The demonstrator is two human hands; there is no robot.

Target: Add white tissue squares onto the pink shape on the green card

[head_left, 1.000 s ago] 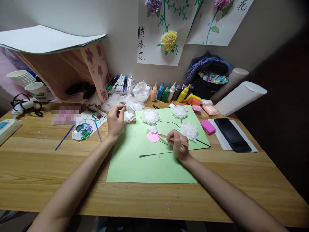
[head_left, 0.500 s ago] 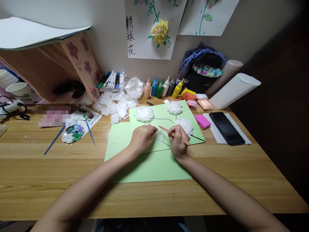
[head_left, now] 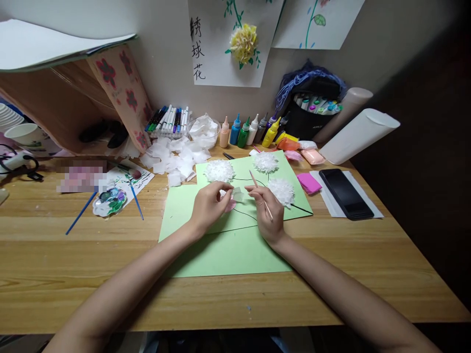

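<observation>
Over the light green paper (head_left: 235,257), my left hand (head_left: 209,205) pinches a small, thin white tissue paper square (head_left: 238,194) between thumb and fingertips. A pinkish patch (head_left: 230,205) shows just below those fingers; I cannot make out what it is. My right hand (head_left: 271,218) is closed around a pencil (head_left: 252,177), its point tilted up and away, a little to the right of the square. Beyond my hands, three fluffy white paper flowers (head_left: 220,171) sit on the upper green sheet (head_left: 248,171), with thin dark stem lines drawn between them.
Loose tissue squares (head_left: 174,157) lie at the back left, beside a clear bowl (head_left: 203,131) and markers (head_left: 171,120). Paint bottles (head_left: 243,134) line the wall. Pink paper squares (head_left: 309,183) and a phone (head_left: 346,193) lie right. A paint palette (head_left: 109,202) and brushes (head_left: 136,200) lie left.
My left hand has lifted the tissue square off the green paper and shifted slightly left. The pencil in my right hand has swung from pointing left to pointing upward.
</observation>
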